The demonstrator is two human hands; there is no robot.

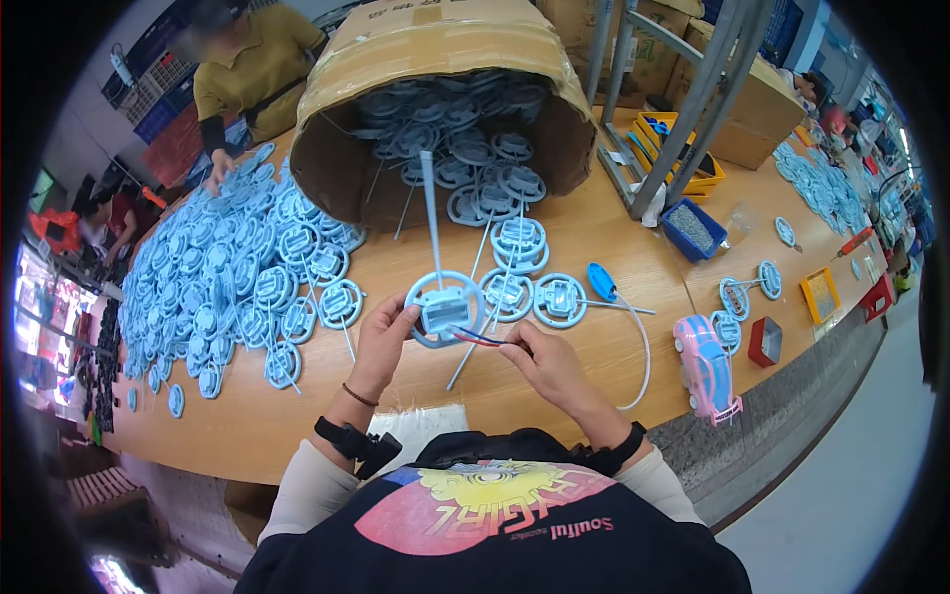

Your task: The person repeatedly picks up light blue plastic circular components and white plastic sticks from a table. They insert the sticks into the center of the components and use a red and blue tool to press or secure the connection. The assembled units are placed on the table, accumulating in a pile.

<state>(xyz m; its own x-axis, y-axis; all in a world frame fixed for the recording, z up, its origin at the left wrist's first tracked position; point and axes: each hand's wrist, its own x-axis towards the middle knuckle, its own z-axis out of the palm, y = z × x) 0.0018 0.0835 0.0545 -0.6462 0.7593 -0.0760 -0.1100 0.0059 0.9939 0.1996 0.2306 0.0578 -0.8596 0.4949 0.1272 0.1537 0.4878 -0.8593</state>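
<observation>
My left hand (384,342) grips the rim of a light-blue plastic ring part (447,309) with a boxy centre and a long stem pointing away from me. Thin red and dark wires (477,339) reach from that centre to my right hand (542,362), whose thumb and fingers pinch their ends. Just beyond lie more ring parts (560,300) of the same kind, flat on the wooden table (515,401). A blue oval piece with a white cable (602,282) rests to the right of them.
A tipped cardboard box (445,45) full of ring parts faces me, with a large pile (218,262) at its left. Another person's hand (220,170) touches that pile. At right are a metal frame (683,119), a blue bin (693,230) and a pink toy car (706,368).
</observation>
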